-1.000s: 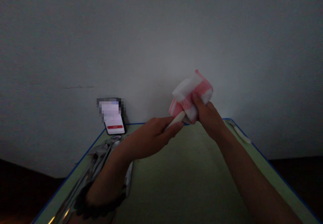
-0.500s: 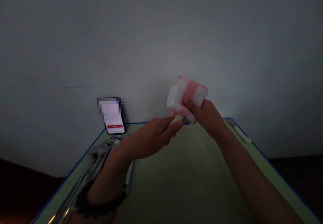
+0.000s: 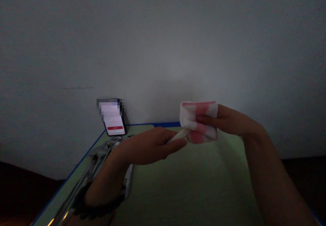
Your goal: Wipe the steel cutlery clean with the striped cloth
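My left hand [image 3: 152, 146] is closed around the pale handle [image 3: 179, 136] of a utensil, which points up and to the right. The utensil's far end is hidden in a folded pink-and-white cloth [image 3: 188, 114], so its kind does not show. With the thumb in front, my right hand [image 3: 225, 119] grips the cloth from the right, wrapped about that end. Both hands are above the green table, close to the wall.
A phone [image 3: 115, 120] with a lit screen leans on the wall [image 3: 163, 42] at the back left. Several shiny metal utensils [image 3: 95, 159] lie along the left side of the green tabletop [image 3: 183, 185], partly behind my left forearm. Blue edging [image 3: 166, 124] borders the table.
My right hand and the cloth have moved down and to the right, and the cloth has turned. The left hand has shifted slightly lower. The white-handled utensil at the right edge is now hidden.
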Demonstrator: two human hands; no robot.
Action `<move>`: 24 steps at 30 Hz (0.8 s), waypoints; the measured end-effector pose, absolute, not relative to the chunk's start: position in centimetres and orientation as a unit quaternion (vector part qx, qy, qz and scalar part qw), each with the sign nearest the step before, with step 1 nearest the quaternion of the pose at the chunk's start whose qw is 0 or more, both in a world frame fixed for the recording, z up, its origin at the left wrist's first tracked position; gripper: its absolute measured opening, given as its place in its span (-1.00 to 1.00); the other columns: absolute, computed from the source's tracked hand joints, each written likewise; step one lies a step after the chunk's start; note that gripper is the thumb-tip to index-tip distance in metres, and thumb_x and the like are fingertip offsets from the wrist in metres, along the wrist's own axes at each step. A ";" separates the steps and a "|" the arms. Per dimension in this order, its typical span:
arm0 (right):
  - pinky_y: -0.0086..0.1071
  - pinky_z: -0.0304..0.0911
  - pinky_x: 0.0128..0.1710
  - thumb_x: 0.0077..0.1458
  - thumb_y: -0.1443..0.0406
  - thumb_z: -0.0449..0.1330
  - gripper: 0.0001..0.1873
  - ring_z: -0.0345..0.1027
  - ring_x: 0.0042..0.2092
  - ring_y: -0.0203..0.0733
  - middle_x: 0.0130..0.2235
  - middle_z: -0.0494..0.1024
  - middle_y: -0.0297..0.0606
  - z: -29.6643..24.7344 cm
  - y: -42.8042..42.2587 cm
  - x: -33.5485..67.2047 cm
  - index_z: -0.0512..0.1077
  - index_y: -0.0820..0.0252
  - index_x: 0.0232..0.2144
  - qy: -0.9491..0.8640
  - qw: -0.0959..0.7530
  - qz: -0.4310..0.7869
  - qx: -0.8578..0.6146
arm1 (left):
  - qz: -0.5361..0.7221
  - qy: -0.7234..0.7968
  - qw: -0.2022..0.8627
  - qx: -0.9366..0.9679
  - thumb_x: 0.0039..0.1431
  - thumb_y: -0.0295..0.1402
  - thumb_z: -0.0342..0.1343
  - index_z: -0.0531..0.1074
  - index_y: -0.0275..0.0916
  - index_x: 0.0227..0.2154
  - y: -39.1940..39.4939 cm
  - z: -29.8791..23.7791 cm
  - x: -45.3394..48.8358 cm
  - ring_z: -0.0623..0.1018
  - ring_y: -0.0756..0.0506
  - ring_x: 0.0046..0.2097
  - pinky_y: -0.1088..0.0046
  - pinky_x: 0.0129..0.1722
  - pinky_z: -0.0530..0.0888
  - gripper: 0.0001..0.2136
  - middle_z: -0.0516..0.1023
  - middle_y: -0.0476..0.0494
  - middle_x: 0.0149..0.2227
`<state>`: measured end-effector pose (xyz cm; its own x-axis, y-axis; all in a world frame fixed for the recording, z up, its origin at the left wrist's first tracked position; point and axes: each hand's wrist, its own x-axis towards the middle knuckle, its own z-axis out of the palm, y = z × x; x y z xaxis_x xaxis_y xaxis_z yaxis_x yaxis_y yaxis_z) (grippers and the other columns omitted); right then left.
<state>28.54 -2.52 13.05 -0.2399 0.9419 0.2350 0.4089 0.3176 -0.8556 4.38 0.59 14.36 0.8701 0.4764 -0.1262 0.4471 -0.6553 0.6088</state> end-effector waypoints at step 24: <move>-0.46 0.04 -0.59 -0.02 -0.06 0.05 -0.54 0.10 -0.57 -0.37 -0.60 0.31 -0.37 10.0 0.8 20.8 0.37 0.24 -0.52 -0.443 0.693 0.326 -0.467 | 0.206 0.318 0.358 0.854 0.25 -0.13 -0.26 0.18 -0.24 -0.58 0.3 14.3 5.6 0.24 0.05 -0.56 0.57 -0.56 0.21 -0.62 0.21 0.07 -0.62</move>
